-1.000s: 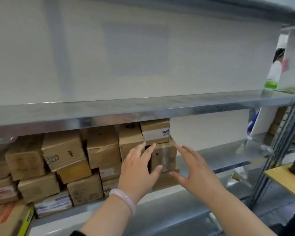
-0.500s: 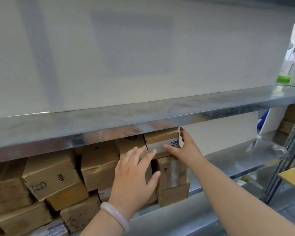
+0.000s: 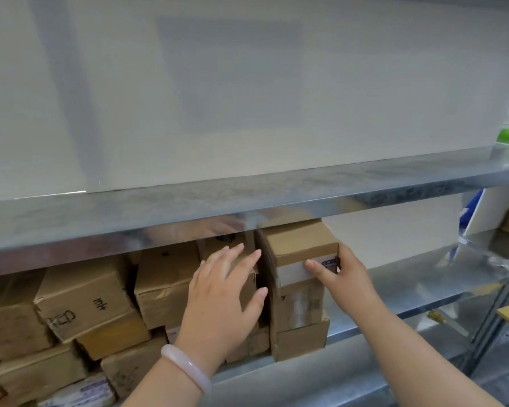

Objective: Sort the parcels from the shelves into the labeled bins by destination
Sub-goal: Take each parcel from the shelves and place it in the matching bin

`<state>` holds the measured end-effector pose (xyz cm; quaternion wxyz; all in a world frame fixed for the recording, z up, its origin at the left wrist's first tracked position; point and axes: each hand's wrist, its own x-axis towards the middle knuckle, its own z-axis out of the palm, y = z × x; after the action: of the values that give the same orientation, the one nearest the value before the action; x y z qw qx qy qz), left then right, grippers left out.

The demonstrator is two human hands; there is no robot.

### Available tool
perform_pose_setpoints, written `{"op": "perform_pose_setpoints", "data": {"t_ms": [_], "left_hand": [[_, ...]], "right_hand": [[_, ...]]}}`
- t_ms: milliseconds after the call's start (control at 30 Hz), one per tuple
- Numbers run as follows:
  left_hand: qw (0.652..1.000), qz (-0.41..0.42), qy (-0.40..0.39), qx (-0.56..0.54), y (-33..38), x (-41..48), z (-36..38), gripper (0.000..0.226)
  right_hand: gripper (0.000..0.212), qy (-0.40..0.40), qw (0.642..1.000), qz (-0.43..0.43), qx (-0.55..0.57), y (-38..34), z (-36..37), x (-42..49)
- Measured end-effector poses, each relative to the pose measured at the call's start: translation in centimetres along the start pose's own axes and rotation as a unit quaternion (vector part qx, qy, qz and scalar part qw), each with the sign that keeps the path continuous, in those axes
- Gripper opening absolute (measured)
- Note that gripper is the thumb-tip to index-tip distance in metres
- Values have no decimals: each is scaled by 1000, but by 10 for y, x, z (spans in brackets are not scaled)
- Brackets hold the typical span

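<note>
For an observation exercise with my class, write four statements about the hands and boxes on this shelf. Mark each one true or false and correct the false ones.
1. The right hand grips the topmost box. True.
2. The left hand holds a box lifted in the air. False: it lies open, fingers straight, against the neighbouring box.
3. A pale bracelet sits on the left wrist. True.
4. The gripped box has no label. False: a white label crosses its front.
</note>
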<state>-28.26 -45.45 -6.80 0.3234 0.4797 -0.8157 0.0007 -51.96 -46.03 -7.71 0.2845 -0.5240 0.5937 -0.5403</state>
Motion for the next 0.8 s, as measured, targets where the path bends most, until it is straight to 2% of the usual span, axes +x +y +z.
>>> {"op": "perform_pose_setpoints", "data": {"t_ms": [233,367,433,500,600,667,733,800], "left_hand": [[998,-45,20,-38,56,-10,5,59],[983,-109,2,-148,96,-25,16,65],[961,-158,-27,-227,116,-35,20,76],[939,-200,-48,-275,135,-45,22,81],[930,-243,-41,-273,147,-62,27,82],[919,-279,-31,-278,148,-73,25,82],[894,-316,-20,-317,150,-83,18,93],[860,-336,-4,-384,154,-93,8,85]], "right_hand": [[49,-25,999,15,45,17,-49,-49],[46,-26,998,-20,44,31,-71,-76],[57,-32,998,-53,21,38,-79,-87],[77,-41,994,-94,-25,42,-85,-96],[95,-57,972,-203,-104,44,-90,-106],[96,-58,946,-294,-122,45,-89,-111],[88,-54,922,-365,-118,40,-82,-117],[85,-59,896,-421,-125,32,-73,-124]]}}
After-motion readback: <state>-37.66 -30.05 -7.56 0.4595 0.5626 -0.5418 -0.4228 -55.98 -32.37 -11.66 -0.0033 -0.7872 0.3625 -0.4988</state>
